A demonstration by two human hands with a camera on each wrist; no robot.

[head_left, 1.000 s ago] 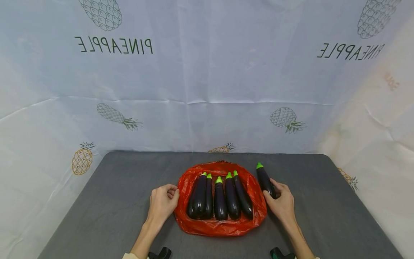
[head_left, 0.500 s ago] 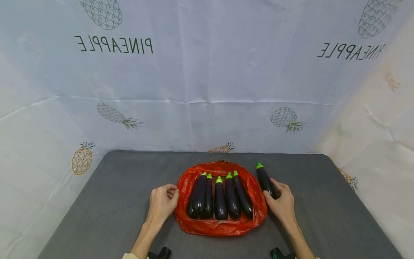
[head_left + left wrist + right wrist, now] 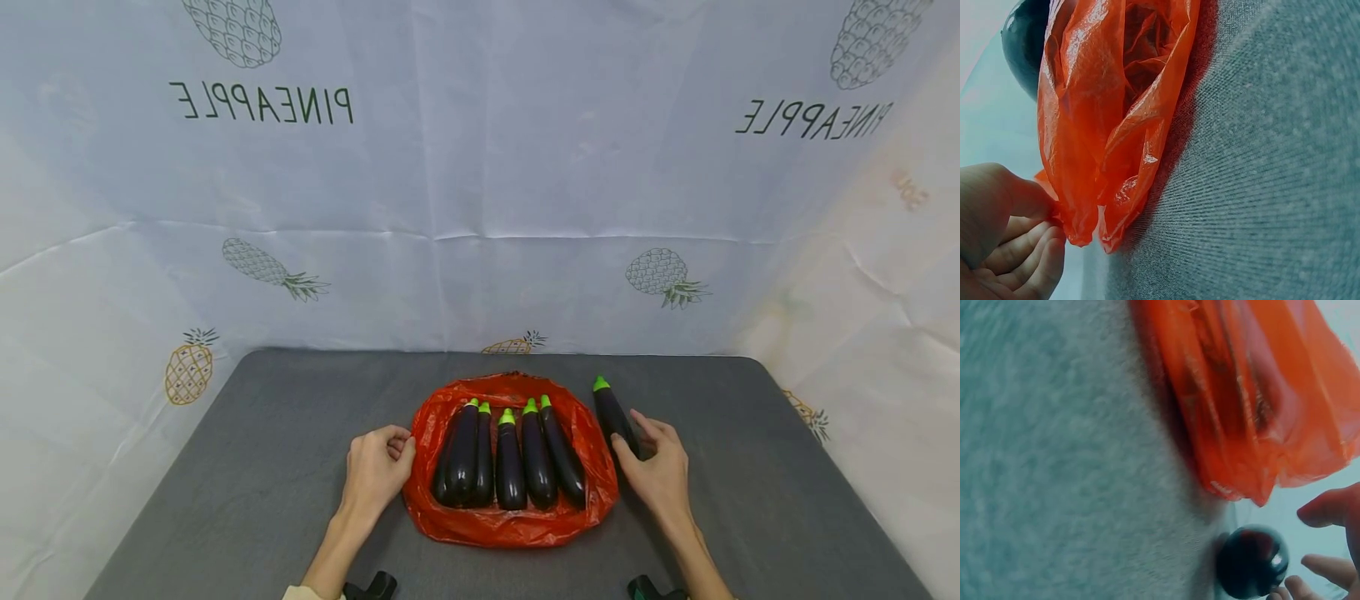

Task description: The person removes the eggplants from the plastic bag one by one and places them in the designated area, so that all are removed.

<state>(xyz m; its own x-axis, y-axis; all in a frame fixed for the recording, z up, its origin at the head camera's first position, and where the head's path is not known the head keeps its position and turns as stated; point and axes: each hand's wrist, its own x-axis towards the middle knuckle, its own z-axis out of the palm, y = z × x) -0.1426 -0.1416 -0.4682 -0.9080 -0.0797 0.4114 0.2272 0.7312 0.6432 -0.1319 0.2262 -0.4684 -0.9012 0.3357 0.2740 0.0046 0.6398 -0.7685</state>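
Several dark eggplants [image 3: 511, 467] with bright green caps lie side by side in an open red plastic bag [image 3: 510, 529]. At the bag's left side my left hand [image 3: 377, 471] pinches its rim between thumb and fingers, as the bag edge [image 3: 1079, 228] in the left wrist view shows. One more eggplant [image 3: 611, 408] lies on the table just right of the bag. Over its near end is my right hand [image 3: 658, 467], thumb and fingers spread to either side. In the right wrist view the eggplant's round end [image 3: 1250, 562] sits below the thumb, with a visible gap; fingertip contact is unclear.
A dark grey table [image 3: 300, 400] carries everything. Behind it hangs a pale cloth [image 3: 480, 167] printed with pineapples. Black wrist devices [image 3: 372, 587] show at the lower edge of the head view.
My right hand has loosened from the lone eggplant, its thumb and fingers parting and the hand shifting slightly right. My left hand and the bag stay essentially where they were.
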